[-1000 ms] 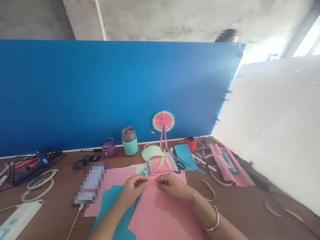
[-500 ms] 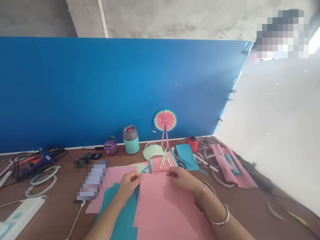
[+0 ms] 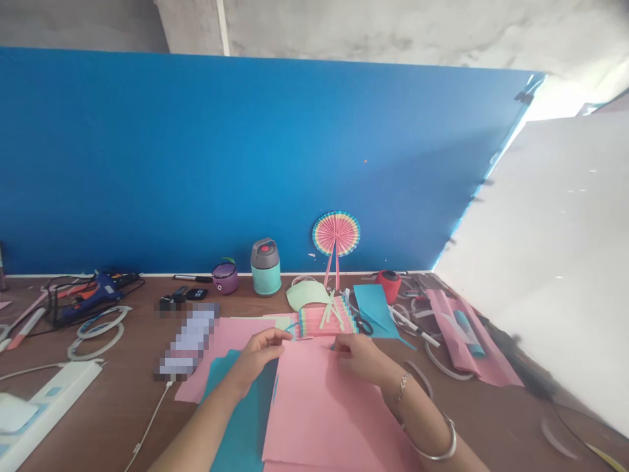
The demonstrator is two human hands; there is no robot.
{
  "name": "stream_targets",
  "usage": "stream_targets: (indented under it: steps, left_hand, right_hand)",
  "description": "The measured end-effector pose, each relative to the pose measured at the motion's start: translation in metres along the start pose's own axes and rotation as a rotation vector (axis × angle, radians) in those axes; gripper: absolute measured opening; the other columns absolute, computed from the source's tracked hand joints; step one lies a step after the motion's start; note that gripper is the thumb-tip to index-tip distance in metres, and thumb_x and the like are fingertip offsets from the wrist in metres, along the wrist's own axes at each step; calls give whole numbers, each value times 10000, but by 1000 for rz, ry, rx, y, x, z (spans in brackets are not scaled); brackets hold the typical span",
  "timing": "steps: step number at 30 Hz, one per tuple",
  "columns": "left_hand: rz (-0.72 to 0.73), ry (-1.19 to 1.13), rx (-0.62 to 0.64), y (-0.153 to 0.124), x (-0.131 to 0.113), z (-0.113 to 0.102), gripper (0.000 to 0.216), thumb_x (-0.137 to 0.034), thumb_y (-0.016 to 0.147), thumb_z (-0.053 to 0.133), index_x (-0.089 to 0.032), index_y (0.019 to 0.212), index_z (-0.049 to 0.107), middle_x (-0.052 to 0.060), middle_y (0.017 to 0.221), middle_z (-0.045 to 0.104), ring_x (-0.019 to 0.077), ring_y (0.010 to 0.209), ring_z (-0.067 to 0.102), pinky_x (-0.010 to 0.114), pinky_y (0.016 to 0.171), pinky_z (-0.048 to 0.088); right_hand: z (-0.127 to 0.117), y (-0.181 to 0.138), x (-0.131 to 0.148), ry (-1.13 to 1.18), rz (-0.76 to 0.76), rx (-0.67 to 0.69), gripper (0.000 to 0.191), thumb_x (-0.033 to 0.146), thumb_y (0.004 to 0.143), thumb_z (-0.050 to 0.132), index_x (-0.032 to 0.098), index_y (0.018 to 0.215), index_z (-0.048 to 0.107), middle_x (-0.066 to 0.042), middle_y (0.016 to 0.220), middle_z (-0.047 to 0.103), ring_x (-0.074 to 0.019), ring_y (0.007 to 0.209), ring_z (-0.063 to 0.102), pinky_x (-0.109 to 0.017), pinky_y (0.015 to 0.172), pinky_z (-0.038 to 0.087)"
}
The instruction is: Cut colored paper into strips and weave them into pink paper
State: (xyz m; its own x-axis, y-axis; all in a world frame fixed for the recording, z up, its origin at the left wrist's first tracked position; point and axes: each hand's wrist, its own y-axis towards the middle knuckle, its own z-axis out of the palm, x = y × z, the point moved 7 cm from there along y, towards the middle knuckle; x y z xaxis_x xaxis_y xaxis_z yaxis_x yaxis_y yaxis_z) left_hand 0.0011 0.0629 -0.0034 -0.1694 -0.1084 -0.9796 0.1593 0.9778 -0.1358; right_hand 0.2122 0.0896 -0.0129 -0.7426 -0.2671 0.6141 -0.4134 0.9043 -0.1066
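Note:
A large pink paper sheet (image 3: 319,406) lies in front of me on the brown table (image 3: 113,406), over a teal sheet (image 3: 236,426). My left hand (image 3: 260,357) pinches the pink sheet's far left corner. My right hand (image 3: 361,357) has its fingers closed on the far edge further right. Just beyond my hands lies a pleated pink strip with coloured edges (image 3: 324,321), with loose pale green strips on it.
A round paper fan (image 3: 336,234) leans on the blue board. Near it stand a teal flask (image 3: 266,267), a purple pot (image 3: 225,278) and a red pot (image 3: 389,286). A glue gun (image 3: 95,292) and tape rings (image 3: 95,331) lie left; scissors (image 3: 363,324) and pink paper (image 3: 466,341) right.
The view has shifted left and slightly down. My right hand slid rightward along the pink sheet's far edge while my left hand stayed at the corner.

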Motion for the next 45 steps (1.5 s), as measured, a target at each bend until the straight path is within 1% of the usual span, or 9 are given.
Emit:
stream_targets:
  steps: [3, 6, 9, 14, 21, 31, 39, 42, 45]
  left_hand:
    - [71, -48, -52, -1, -4, -5, 308, -296, 683, 469, -189, 891, 670, 47, 929, 675, 222, 924, 542, 345, 837, 388]
    - [128, -26, -224, 0, -4, -20, 330, -321, 721, 407, -181, 878, 661, 55, 873, 693, 209, 833, 564, 348, 787, 417]
    - [113, 28, -358, 4, 2, -32, 279, -328, 695, 470, -180, 843, 655, 51, 835, 695, 216, 844, 591, 345, 779, 440]
    - [108, 102, -408, 11, 10, -33, 216, -353, 657, 547, -188, 743, 657, 40, 776, 690, 217, 765, 607, 338, 717, 470]
    - [138, 218, -398, 12, 12, -32, 234, -351, 689, 541, -185, 786, 674, 48, 834, 705, 215, 781, 617, 327, 721, 478]
    - [218, 418, -336, 10, 1, -22, 281, -384, 782, 488, -215, 719, 703, 60, 812, 699, 251, 879, 593, 384, 831, 442]
    - [333, 692, -155, 2, -5, 2, 283, -341, 826, 485, -307, 1020, 687, 33, 1250, 584, 267, 1216, 437, 461, 1029, 329]
    - [308, 772, -101, 2, 1, 7, 338, -337, 833, 478, -277, 1130, 628, 40, 1296, 554, 265, 1259, 404, 492, 1070, 263]
    - [290, 793, -166, 6, 7, 1, 374, -323, 834, 457, -231, 1169, 595, 66, 1257, 581, 250, 1229, 444, 469, 1061, 298]
  right_hand:
    - [0, 0, 1, -65, -9, -10, 100, 84, 614, 442, 157, 615, 510, 7, 640, 567, -99, 584, 422, -203, 517, 250]
    - [-1, 0, 0, -132, 4, -21, 145, 50, 590, 429, 157, 612, 524, 0, 634, 575, -109, 595, 431, -215, 532, 237]
    - [-1, 0, 0, -142, 8, -22, 168, 51, 604, 432, 158, 642, 556, -7, 644, 587, -118, 607, 446, -221, 543, 235]
    - [-4, -2, 5, -148, -25, -59, 182, 70, 626, 428, 168, 660, 577, -14, 670, 606, -127, 622, 477, -224, 546, 248]
    - [-7, -3, 5, -84, -14, -69, 273, 86, 632, 437, 183, 803, 626, -35, 816, 662, -153, 736, 551, -221, 602, 312]
    - [-7, 0, 1, -209, -5, -107, 115, 99, 621, 460, 176, 655, 539, -9, 663, 584, -122, 598, 451, -229, 548, 232]
    - [-6, 2, 2, -243, -24, -140, 95, 103, 639, 456, 170, 581, 491, -1, 625, 547, -108, 569, 418, -230, 535, 210]
    - [-5, 3, 1, -258, -33, -149, 110, 88, 628, 441, 166, 555, 465, 2, 600, 518, -102, 555, 397, -231, 530, 201]
    - [-6, 2, 2, -262, -34, -160, 114, 77, 619, 434, 167, 550, 447, 9, 582, 494, -98, 541, 372, -231, 519, 192]
